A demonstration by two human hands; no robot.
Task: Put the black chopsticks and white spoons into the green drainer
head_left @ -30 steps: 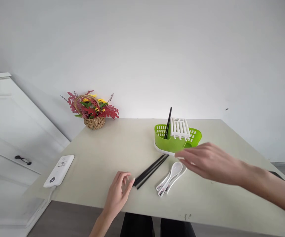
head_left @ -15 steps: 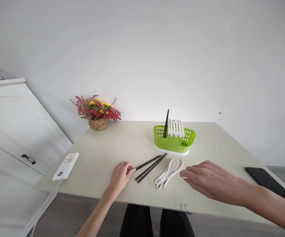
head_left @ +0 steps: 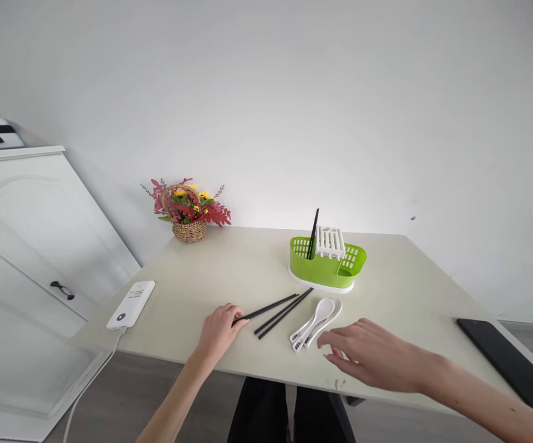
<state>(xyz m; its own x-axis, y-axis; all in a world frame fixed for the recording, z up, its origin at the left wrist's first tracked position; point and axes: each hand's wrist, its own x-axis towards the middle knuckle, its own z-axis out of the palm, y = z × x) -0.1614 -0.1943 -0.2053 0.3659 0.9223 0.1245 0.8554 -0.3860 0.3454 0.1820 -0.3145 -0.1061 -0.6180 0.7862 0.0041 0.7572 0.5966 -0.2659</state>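
Observation:
Near the front left of the table, my left hand (head_left: 219,332) is closed on the near end of black chopsticks (head_left: 271,306), which slant away to the right; how many it grips is hard to tell. Beside them two more black chopsticks (head_left: 283,314) lie loose. White spoons (head_left: 324,311) with printed handles rest in an overlapping bunch to the right of these. Just right of the spoon handles hovers my right hand (head_left: 370,355), empty, fingers apart and bent. Behind the spoons stands a green utensil basket (head_left: 315,269) with black chopsticks (head_left: 313,234) upright in its left part.
A white slatted rack (head_left: 330,241) tops the basket's middle. A wicker flower basket (head_left: 189,231) stands at the back left. On the left edge lies a white power bank (head_left: 132,304) with a cable. A black phone (head_left: 501,357) lies at the right edge.
My right hand has moved left, closer to the spoon handles, and its fingers have spread. The chopsticks in my left hand have drawn slightly toward me. The view has shifted a little.

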